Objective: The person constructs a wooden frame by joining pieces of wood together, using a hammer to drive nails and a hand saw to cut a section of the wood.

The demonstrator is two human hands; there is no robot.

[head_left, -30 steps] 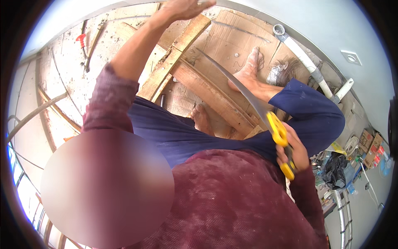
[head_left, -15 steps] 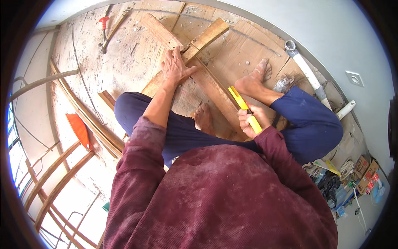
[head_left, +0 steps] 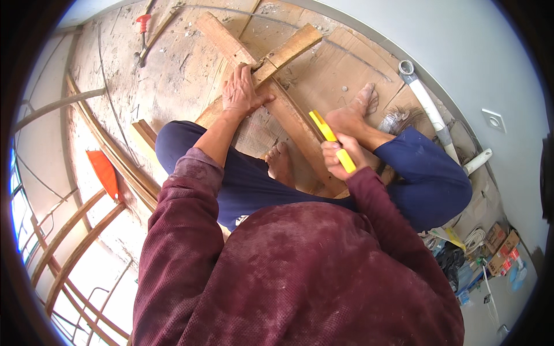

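The right hand [head_left: 337, 154] has its grip clenched around a yellow-handled tool [head_left: 332, 140], fingers wrapped about the lower part of the handle so that the upper yellow length sticks up toward the bare right foot [head_left: 352, 112]; whatever blade it carries cannot be made out. The left hand's [head_left: 241, 92] grip is released, its palm pressed flat and fingers spread on a long wooden plank [head_left: 291, 118], just where that plank meets a second plank [head_left: 285, 53] laid across it. Going by size: a worn sheet of cardboard [head_left: 340, 69] covers the dusty floor [head_left: 167, 75] under the planks, and the person sits on it with legs in dark blue trousers [head_left: 430, 173] folded around the work. The planks look stiff, fairly heavy and rough-sawn, best steadied by flat pressure from above near the crossing, as the left hand does. The tool looks light and rigid, its smooth handle the sensible place to hold. A white pipe [head_left: 430, 109] lies along the wall, and an orange-handled tool [head_left: 142, 26] lies well apart.
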